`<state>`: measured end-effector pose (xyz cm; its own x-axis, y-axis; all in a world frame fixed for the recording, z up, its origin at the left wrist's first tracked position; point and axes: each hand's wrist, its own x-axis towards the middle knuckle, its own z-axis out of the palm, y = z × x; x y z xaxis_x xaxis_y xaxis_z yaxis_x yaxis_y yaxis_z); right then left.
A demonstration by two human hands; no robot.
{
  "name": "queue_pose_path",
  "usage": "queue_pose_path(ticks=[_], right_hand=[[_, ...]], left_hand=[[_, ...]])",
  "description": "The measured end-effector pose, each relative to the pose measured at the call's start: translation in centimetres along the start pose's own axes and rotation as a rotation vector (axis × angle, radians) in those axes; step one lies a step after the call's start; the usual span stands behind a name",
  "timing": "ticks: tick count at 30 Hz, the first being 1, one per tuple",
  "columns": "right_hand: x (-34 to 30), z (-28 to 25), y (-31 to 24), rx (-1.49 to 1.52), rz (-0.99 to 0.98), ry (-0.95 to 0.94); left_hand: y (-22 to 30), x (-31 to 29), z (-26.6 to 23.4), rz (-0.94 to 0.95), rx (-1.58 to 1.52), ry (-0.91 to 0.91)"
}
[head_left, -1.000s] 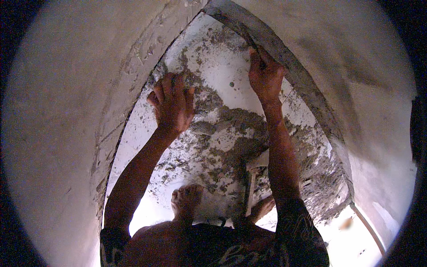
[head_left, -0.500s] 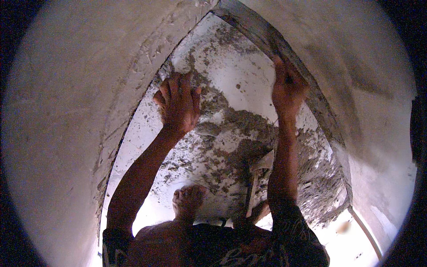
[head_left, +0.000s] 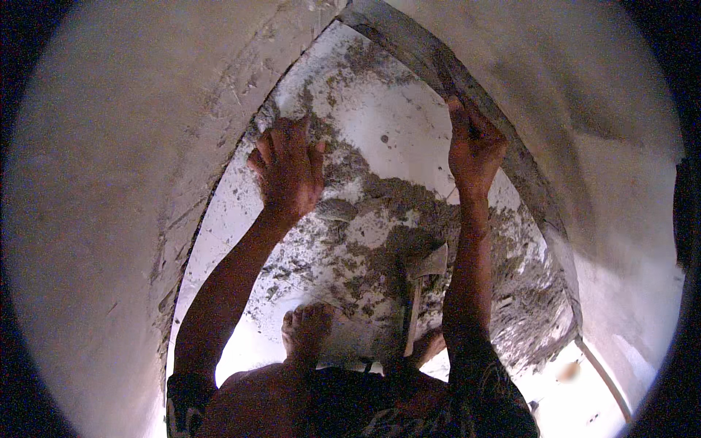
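Observation:
My left hand reaches out over the smeared floor near the left wall. Its fingers are spread, and it appears to hold nothing. My right hand is at the grey band along the foot of the right wall. Its fingers are bent and closed against the band's edge; whatever is in them, if anything, is hidden. Between my arms, wet grey mortar lies in patches on the white floor. A hatchet-shaped tool with a broad blade and a straight handle lies beside my right forearm.
Plastered walls rise on the left and right, meeting at a far corner. My bare foot stands on the floor below my left hand, and part of another foot shows by the tool's handle. Thicker mortar lies at the lower right.
The view has shifted slightly. Both hands stay at almost the same spots, with the left fingers still spread and the right ones still bent at the band.

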<state>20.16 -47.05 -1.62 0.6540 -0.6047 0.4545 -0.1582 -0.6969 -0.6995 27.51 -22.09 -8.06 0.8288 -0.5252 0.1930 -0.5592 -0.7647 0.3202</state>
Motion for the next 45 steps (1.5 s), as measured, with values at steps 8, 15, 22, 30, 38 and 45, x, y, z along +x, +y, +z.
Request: queue_pose_path(ticks=[8,15,22,30,38,45], right_hand=[[0.1,1.2,-0.1,-0.129,0.047,0.041],[-0.3,2.5,-1.3,-0.187,0.079,0.003],[0.3,3.8,-0.9,-0.065,0.099,-0.037],[2.5,6.3,-0.9,-0.081,-0.030,-0.101],[-1.0,-0.5,0.5,-0.422,-0.013,-0.049],[-1.4,-0.8,0.6,-0.228,0.118,-0.051]], left_hand=[[0.4,0.1,-0.1,0.001,0.092,-0.147],[-0.6,-0.4,0.3,0.008,-0.078,0.010],[-0.9,-0.5,0.1,0.077,0.012,-0.015],[0.4,0.3,-0.2,0.050,0.018,-0.021],[1.1,0.2,-0.8,0.028,0.081,-0.040],[0.1,0.0,-0.3,0.043,0.018,0.004]])
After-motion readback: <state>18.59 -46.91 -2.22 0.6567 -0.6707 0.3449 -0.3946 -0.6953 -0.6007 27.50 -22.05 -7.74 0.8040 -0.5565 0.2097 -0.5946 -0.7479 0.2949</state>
